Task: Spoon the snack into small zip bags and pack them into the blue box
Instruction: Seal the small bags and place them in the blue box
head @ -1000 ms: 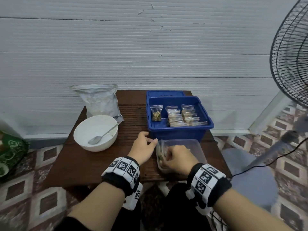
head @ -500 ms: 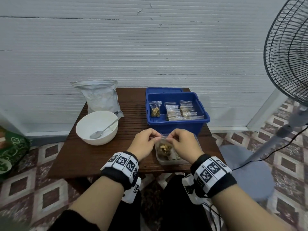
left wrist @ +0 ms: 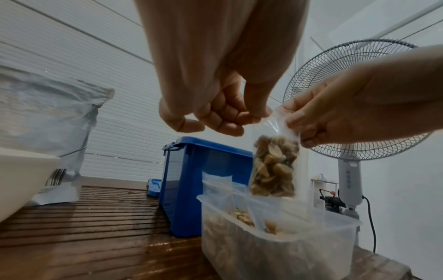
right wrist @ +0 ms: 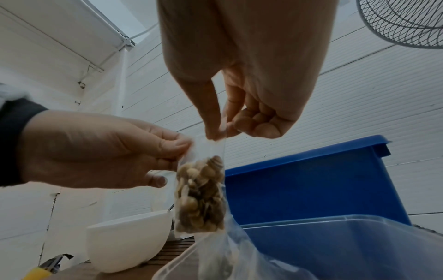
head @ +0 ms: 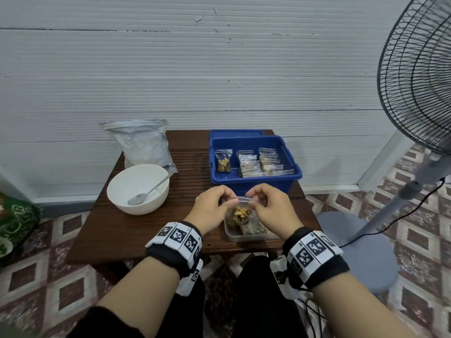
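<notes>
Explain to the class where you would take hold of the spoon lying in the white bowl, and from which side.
Grip the spoon by its handle end, coming from above on the bowl's far right. The handle leans on the white bowl's rim and points up and outward, so fingers can close round it there, while the spoon's scoop end lies low inside the bowl.

Clear glossy plastic zip bag (left wrist: 273, 166), glossy blue plastic box (head: 253, 184) — dark, ribbed wooden table (head: 192, 164).
</notes>
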The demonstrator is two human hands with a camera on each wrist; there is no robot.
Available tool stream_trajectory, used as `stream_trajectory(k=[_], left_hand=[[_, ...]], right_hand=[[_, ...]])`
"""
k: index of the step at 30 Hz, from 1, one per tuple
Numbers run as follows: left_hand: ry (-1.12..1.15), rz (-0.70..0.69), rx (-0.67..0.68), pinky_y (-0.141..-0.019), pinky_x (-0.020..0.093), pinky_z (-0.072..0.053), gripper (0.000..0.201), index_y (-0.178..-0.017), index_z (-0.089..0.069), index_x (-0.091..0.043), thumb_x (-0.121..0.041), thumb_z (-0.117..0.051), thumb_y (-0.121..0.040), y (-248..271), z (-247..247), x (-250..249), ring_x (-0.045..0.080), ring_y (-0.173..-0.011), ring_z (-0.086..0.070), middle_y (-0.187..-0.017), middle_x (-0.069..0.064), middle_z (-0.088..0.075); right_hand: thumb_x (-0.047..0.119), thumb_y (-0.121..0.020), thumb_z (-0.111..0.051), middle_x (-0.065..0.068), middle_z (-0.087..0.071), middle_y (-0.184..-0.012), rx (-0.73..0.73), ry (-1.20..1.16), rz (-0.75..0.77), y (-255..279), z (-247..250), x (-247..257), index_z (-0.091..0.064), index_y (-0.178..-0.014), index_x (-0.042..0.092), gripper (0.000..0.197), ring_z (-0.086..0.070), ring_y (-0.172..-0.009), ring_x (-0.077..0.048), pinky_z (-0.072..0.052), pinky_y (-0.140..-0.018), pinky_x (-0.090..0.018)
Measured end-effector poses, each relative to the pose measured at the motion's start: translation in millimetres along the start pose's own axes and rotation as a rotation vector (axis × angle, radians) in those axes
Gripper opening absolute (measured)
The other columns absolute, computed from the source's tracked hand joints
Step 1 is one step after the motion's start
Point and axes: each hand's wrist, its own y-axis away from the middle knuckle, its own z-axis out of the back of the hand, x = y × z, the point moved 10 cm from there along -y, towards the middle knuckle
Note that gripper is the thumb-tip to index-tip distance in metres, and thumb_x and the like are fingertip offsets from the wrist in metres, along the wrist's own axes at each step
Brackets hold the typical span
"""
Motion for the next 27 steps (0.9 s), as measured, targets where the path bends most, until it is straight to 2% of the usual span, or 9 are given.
stream_trajectory(k=[3,5,7,10,13,16,21,24,27], left_hand=[[0.024,-0.004,-0.025,-0.086,0.022,-0.042,0.013,-0.082,-0.062,-0.032,-0.022,-0.067,-0.089,0,3,-4,0.005,-0.090,-0.060,-0.087,-0.014,-0.065],[0.057,-0.004,-0.014,-0.076,0.005,-0.038,0.008,-0.087,-0.067,-0.026,-0.018,-0.067,-0.090,1,4,-6,-0.002,-0.086,-0.058,-0.087,-0.015,-0.065],[0.061,-0.004,-0.004,-0.073,-0.002,-0.036,0.010,-0.091,-0.069,-0.024,-0.016,-0.064,-0.091,2,5,-6,-0.008,-0.085,-0.056,-0.087,-0.018,-0.065],[0.053,0.022,-0.016,-0.072,-0.003,-0.036,0.009,-0.094,-0.070,-0.024,-0.018,-0.064,-0.092,2,7,-2,-0.011,-0.085,-0.055,-0.086,-0.020,-0.064],[0.060,0.031,-0.033,-0.072,-0.001,-0.037,0.009,-0.095,-0.071,-0.023,-0.020,-0.063,-0.092,1,9,0,-0.011,-0.085,-0.055,-0.086,-0.021,-0.064],[0.086,0.047,-0.043,-0.071,0.001,-0.038,0.010,-0.093,-0.071,-0.025,-0.020,-0.062,-0.093,-1,12,2,-0.010,-0.085,-0.056,-0.086,-0.021,-0.065],[0.125,0.010,-0.040,-0.072,-0.001,-0.037,0.013,-0.089,-0.068,-0.030,-0.019,-0.063,-0.092,-7,21,-2,-0.014,-0.082,-0.057,-0.087,-0.018,-0.066],[0.206,-0.045,-0.065,-0.075,0.003,-0.041,0.017,-0.092,-0.066,-0.032,-0.016,-0.063,-0.092,-12,34,-8,-0.011,-0.082,-0.057,-0.091,-0.013,-0.067],[0.249,-0.023,-0.154,-0.076,0.005,-0.042,0.015,-0.098,-0.064,-0.030,-0.017,-0.057,-0.096,-22,54,-1,-0.008,-0.086,-0.060,-0.093,-0.013,-0.068]], right_hand=[[0.018,-0.083,-0.070,0.008,-0.062,-0.077,0.017,0.028,0.023,-1,0,5,-0.063,-0.080,0.024,0.010,-0.055,-0.072,-0.003,-0.041,-0.065,-0.013],[0.020,-0.084,-0.070,0.009,-0.062,-0.075,0.023,0.075,0.025,-2,0,5,-0.063,-0.076,0.024,0.012,-0.056,-0.073,-0.005,-0.042,-0.066,-0.017],[0.017,-0.086,-0.067,0.011,-0.059,-0.075,0.043,0.119,0.027,-3,-1,5,-0.060,-0.075,0.024,0.014,-0.052,-0.072,-0.001,-0.039,-0.066,-0.019],[0.009,-0.088,-0.061,0.007,-0.056,-0.080,0.076,0.151,0.040,-4,-5,7,-0.058,-0.077,0.022,0.017,-0.048,-0.072,0.001,-0.033,-0.065,-0.014],[0.001,-0.088,-0.055,0.002,-0.057,-0.087,0.125,0.127,0.044,-4,-9,11,-0.062,-0.084,0.016,0.018,-0.049,-0.077,-0.002,-0.037,-0.067,-0.008],[-0.006,-0.085,-0.050,-0.002,-0.059,-0.094,0.177,0.119,0.037,-5,-11,11,-0.067,-0.096,0.011,0.026,-0.053,-0.088,-0.012,-0.041,-0.079,-0.016],[0.017,-0.090,-0.062,0.011,-0.058,-0.075,0.218,0.165,0.072,-16,-9,23,-0.067,-0.085,0.020,0.008,-0.051,-0.068,0.001,-0.038,-0.061,-0.008],[0.017,-0.092,-0.061,0.007,-0.059,-0.069,0.231,0.183,0.112,-32,-1,42,-0.064,-0.076,0.022,0.017,-0.052,-0.065,-0.003,-0.037,-0.057,-0.012],[0.016,-0.092,-0.060,0.002,-0.061,-0.073,0.173,0.204,0.130,-58,19,62,-0.066,-0.079,0.013,0.014,-0.054,-0.070,-0.011,-0.041,-0.064,-0.020]])
